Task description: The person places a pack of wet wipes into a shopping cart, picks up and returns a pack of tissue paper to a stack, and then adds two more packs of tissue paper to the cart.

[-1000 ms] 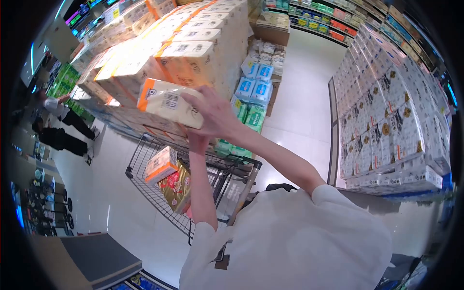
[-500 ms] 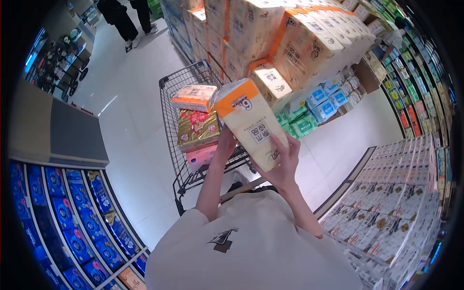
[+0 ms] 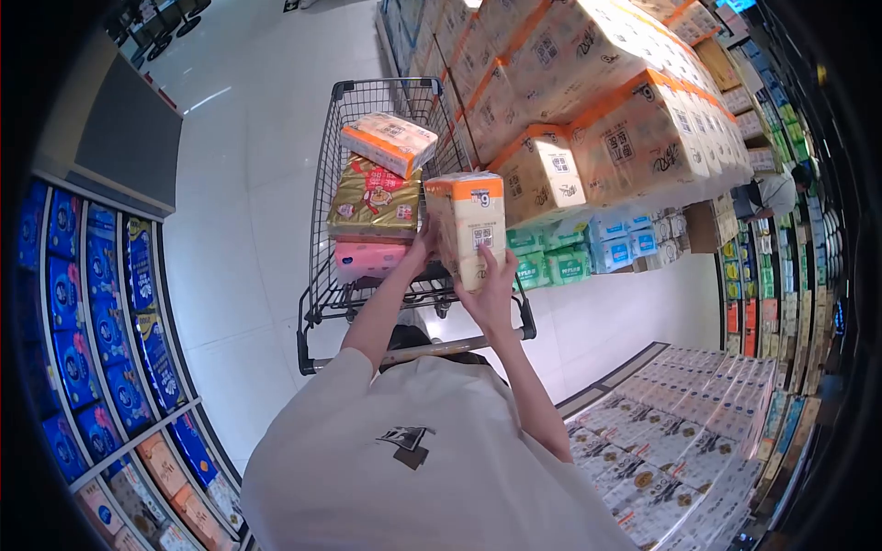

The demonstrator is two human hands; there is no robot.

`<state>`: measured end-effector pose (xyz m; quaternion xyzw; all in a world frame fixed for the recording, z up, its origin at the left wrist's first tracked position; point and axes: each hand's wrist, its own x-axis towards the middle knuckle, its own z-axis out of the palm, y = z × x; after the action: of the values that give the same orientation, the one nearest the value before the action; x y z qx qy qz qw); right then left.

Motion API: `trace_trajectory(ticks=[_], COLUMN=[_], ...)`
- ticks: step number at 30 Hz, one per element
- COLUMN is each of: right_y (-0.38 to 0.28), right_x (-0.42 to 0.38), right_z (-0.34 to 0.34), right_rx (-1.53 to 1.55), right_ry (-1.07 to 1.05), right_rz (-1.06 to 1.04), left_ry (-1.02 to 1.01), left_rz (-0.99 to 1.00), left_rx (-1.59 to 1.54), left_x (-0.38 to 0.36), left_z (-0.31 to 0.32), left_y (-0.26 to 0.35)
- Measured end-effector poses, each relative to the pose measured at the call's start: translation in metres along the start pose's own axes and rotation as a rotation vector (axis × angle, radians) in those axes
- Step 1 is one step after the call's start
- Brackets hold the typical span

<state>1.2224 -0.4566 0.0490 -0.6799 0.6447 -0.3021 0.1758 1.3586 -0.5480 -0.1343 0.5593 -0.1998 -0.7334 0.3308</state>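
Observation:
Both hands hold a tall cream tissue pack with an orange band [image 3: 467, 216] over the right side of the cart. My left hand [image 3: 423, 250] grips its left side, the fingers partly hidden behind it. On its lower front and right edge lies my right hand [image 3: 491, 292], fingers bent round the pack. The wire shopping cart [image 3: 317, 207] holds an orange-and-white pack [image 3: 390, 140], lying tilted on top at the far end. Nearer are a gold-and-red pack [image 3: 375, 200] and a pink pack [image 3: 369, 260].
Stacked orange-banded packs [image 3: 634, 138] rise beyond the cart on the right, with green packs [image 3: 551, 264] and blue packs [image 3: 627, 241] below. Blue packs fill a shelf [image 3: 110, 340] at left. White packs [image 3: 657, 441] are stacked at lower right. A person [image 3: 776, 195] is at far right.
The held pack has moved left and stands more upright, with more of its side showing. The cart appears straighter in view, its handle now visible. The people at the top have mostly left view.

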Motion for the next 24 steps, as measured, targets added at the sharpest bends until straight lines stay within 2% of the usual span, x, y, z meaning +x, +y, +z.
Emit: trace_trajectory(ticks=[2,4,7,8,10,11,12,14,15,20,22,24], right_y=[0.015,0.03,0.047,0.051,0.057,0.079,0.074,0.059,0.067,0.074,0.068,0.062], right_x=[-0.004,-0.011,-0.01,-0.007,-0.005,-0.012,-0.012,-0.007,-0.014,-0.018,-0.018,-0.018], right_z=[0.02,0.04,0.066,0.07,0.073,0.087,0.085,0.078,0.086,0.085,0.08,0.078], right_rx=[-0.044,-0.088,0.027,0.031,-0.214,-0.231,-0.232,-0.308,-0.366,-0.298,-0.281,-0.239], right_ry=[-0.071,-0.132,-0.249,-0.256,-0.632,-0.554,-0.553,-0.68,-0.591,-0.547,-0.535,-0.5], right_rz=[-0.015,-0.019,0.182,0.186,0.347,0.14,0.146,0.235,0.189,0.203,0.222,0.236], left_ry=[-0.15,-0.197,-0.358,-0.352,-0.104,-0.136,-0.14,-0.318,-0.607,-0.567,-0.53,-0.525], left_rz=[-0.176,-0.183,-0.164,-0.171,0.082,0.036,0.032,0.007,0.005,0.023,0.076,0.004], left_rx=[-0.05,-0.043,-0.175,-0.176,0.028,0.022,0.025,0.635,0.695,0.639,0.77,0.924], left_x=[0.002,0.023,0.035,0.034,0.022,-0.021,-0.015,0.018,0.026,0.061,0.058,0.052], left_z=[-0.001,-0.004,-0.009,-0.007,0.004,0.014,0.011,-0.001,-0.008,-0.021,-0.026,-0.029], left_y=[0.005,-0.022,-0.034,-0.037,-0.038,-0.001,-0.012,-0.056,-0.063,-0.104,-0.098,-0.088])
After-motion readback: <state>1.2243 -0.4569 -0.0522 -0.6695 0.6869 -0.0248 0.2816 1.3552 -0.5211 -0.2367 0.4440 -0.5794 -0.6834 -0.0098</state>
